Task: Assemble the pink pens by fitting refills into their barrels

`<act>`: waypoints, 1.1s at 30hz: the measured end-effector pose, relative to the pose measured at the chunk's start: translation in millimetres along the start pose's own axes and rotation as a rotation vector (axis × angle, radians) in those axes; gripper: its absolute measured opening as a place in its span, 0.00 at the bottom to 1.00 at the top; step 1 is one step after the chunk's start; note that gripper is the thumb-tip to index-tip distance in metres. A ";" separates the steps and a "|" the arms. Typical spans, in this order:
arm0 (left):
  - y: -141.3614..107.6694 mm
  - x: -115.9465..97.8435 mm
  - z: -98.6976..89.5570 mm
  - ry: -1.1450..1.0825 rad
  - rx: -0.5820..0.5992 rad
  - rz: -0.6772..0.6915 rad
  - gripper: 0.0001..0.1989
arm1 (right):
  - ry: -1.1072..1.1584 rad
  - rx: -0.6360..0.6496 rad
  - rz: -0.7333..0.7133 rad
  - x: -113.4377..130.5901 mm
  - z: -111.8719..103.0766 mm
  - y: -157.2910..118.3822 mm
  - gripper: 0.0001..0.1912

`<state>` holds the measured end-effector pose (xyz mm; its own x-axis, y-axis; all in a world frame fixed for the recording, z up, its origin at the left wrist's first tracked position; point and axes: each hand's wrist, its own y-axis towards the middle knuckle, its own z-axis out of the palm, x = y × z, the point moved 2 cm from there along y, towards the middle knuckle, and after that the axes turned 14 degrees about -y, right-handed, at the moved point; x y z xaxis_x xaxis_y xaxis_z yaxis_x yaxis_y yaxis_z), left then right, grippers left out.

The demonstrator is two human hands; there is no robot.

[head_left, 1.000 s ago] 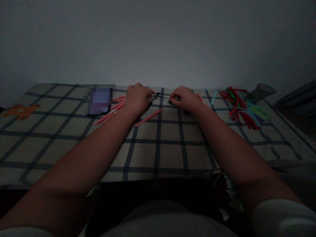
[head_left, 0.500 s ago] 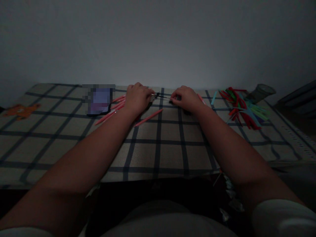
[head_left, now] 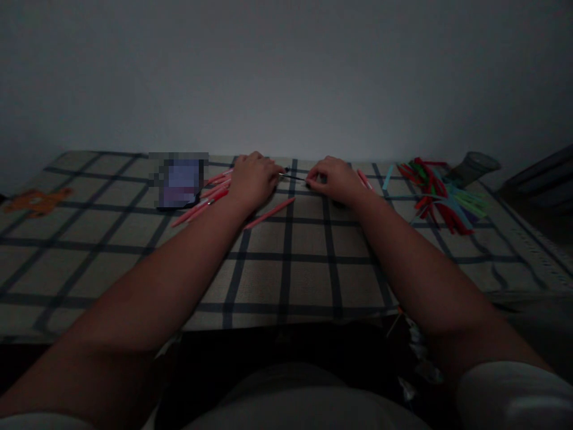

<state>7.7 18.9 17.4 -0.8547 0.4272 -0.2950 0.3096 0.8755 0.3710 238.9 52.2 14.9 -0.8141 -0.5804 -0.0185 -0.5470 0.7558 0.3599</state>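
My left hand (head_left: 255, 180) and my right hand (head_left: 333, 181) face each other near the back of the table. A thin dark stick (head_left: 293, 177) spans the gap between them. Its left end is pinched in my left fingers and its right end in my right fingertips. What kind of stick it is cannot be made out in the dim light. Just behind it lies a small dark piece (head_left: 287, 169). Several slim pink pen-like sticks (head_left: 197, 209) lie partly hidden by my left wrist, and a single pink stick (head_left: 270, 213) rests in front of that hand.
A phone-like device (head_left: 181, 184), partly blurred out, lies left of the pink sticks. Farther left is an orange cut-out shape (head_left: 38, 202). On the right are a heap of coloured strips (head_left: 436, 197), a glass jar (head_left: 474, 169) and a pale blue strip (head_left: 388, 177). A wall rises behind the checked tablecloth (head_left: 264, 280).
My left hand has shifted slightly right, towards the dark stick. My right hand has moved very slightly left, and the gap between the hands is a little narrower.
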 end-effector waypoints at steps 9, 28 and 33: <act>-0.8 -2.5 1.2 -0.031 0.004 0.004 0.22 | 0.036 -0.016 -0.033 4.1 -0.2 -2.0 0.10; 2.9 12.5 -4.2 0.017 -0.037 -0.133 0.23 | -0.130 0.066 0.029 -14.5 10.1 -3.2 0.12; 2.3 12.4 -3.7 0.019 -0.048 -0.117 0.22 | -0.098 -0.008 0.054 -12.8 5.6 -1.3 0.14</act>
<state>-3.8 25.4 17.8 -0.8917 0.3182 -0.3219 0.1876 0.9070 0.3770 248.9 60.3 9.4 -0.8580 -0.5057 -0.0900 -0.5002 0.7827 0.3704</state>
